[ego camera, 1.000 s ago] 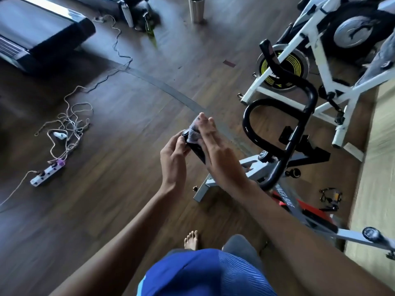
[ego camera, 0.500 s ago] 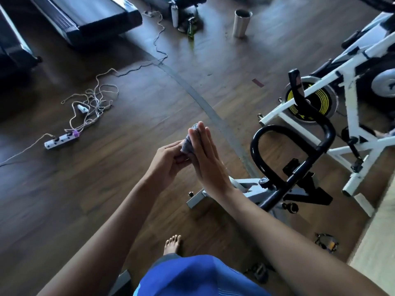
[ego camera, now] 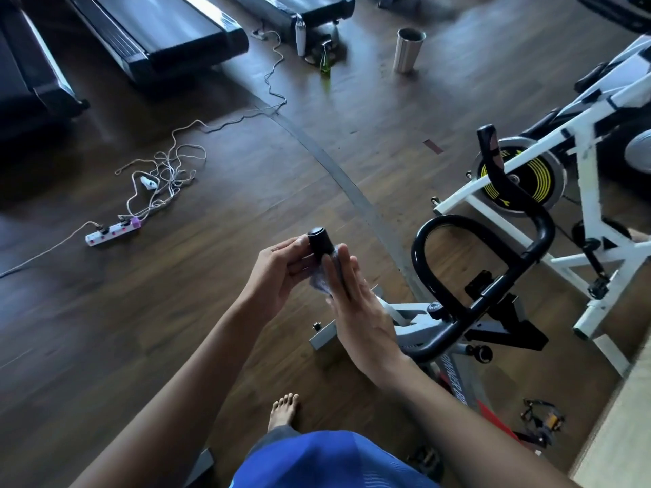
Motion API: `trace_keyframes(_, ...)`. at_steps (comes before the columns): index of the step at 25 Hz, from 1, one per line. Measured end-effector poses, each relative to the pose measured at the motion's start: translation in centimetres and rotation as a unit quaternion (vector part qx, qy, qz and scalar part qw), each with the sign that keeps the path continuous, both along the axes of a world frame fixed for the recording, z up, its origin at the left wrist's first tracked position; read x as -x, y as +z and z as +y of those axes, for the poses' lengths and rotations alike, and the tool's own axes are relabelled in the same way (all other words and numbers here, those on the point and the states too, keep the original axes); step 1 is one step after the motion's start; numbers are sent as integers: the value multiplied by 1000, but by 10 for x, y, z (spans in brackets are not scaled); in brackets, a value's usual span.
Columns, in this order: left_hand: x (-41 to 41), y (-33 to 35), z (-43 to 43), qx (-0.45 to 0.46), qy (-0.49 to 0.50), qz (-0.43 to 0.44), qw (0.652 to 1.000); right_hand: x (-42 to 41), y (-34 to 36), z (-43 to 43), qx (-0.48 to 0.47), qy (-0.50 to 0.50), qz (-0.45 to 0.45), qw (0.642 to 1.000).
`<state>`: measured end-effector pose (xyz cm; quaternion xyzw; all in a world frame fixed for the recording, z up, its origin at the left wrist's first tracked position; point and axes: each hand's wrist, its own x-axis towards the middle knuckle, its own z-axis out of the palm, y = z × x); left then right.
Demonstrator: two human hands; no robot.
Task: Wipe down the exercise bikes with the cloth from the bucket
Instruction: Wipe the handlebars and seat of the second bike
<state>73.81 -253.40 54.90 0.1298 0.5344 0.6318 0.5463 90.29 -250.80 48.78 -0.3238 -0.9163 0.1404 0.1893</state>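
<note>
Over a dark wooden plank floor (ego camera: 148,311), seen from head height looking down, two bare forearms reach forward. The left hand (ego camera: 278,272) curls its fingers and thumb round a black cylindrical handlebar grip (ego camera: 318,241), just below its rounded end cap. The right hand (ego camera: 359,311) is flat, with its fingers (ego camera: 343,272) straight and pressed together. It pushes a crumpled bluish-grey cloth (ego camera: 322,281) against the side of that grip. The cloth sits between the two hands, largely hidden behind the right fingers.

Just right of the hands is the looped black tubular handlebar (ego camera: 475,223) of a grey-framed exercise bike (ego camera: 415,322). Beyond it stands a white-framed exercise bike (ego camera: 590,213) with a black flywheel striped in yellow (ego camera: 518,177).

To the left, a white power strip (ego camera: 112,232) lies on the floor beside a tangled pale cord (ego camera: 165,174). Farther back are a steel tumbler (ego camera: 408,51), a small green bottle (ego camera: 326,65) and black treadmills (ego camera: 158,29). One bare foot (ego camera: 283,410) shows near the bottom edge, above blue clothing (ego camera: 327,459).
</note>
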Motion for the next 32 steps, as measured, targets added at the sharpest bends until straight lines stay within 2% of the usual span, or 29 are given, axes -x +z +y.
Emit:
trace_keyframes(8, -21, 0, -1, -14, 68, 67, 995, -43, -2, -24, -61, -41, -60, 995)
trace_keyframes(10, -32, -3, -2, -3, 108, 156, 982, -53, -2, -30, -60, -43, -78, 994)
trace_keyframes(11, -41, -6, -5, 24, 145, 255, 956, -57, -4, -32, -61, -46, -81, 994)
trace_keyframes(13, -61, -17, -18, 36, 205, 470, 858, -68, -7, -36, -67, -47, -96, 992)
trace_keyframes(15, -77, -34, -33, -18, 140, 622, 770, -81, -9, -40, -68, -55, -120, 989)
trace_keyframes(17, -85, -53, -46, -58, 26, 696, 715, -93, -11, -44, -85, -64, -129, 986)
trace_keyframes(21, -88, -74, -56, -85, -92, 740, 661, -117, -18, -49, -93, -73, -94, 989)
trace_keyframes(26, -93, -85, -62, -70, -132, 767, 625, -153, -29, -30, -69, -45, -10, 997)
trace_keyframes(29, -94, -87, -62, -59, -130, 776, 614, -168, -28, -3, -55, -21, 13, 998)
trace_keyframes(32, -97, -87, -63, -53, -133, 771, 620, -172, -26, 21, -8, -89, 59, 994)
